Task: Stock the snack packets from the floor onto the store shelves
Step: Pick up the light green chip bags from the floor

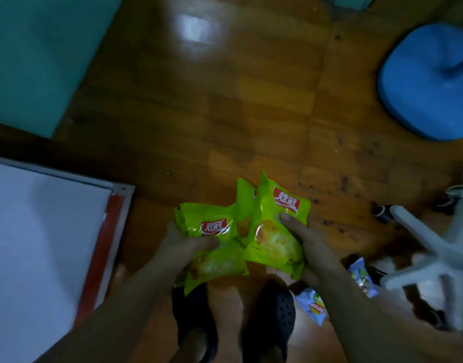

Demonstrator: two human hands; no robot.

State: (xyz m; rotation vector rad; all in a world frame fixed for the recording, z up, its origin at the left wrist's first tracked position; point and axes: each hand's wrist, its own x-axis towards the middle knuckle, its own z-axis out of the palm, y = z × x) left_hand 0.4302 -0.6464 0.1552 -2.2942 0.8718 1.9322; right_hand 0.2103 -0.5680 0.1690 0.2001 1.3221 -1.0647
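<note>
Both my hands hold bright green snack packets with red logos above the wooden floor. My left hand (180,244) grips a small stack of green packets (212,231) by their lower edge. My right hand (303,239) grips another bunch of green packets (275,226), thumb pressed on the front one. The two bunches overlap in the middle. Two light blue snack packets (313,306) lie on the floor by my right forearm, partly hidden behind it.
A white shelf board with a red strip (42,244) lies at the left. A teal panel (42,53) is at the top left. A blue stool (429,82) stands at the top right, a white chair base (434,258) at the right. My dark shoes (275,315) are below.
</note>
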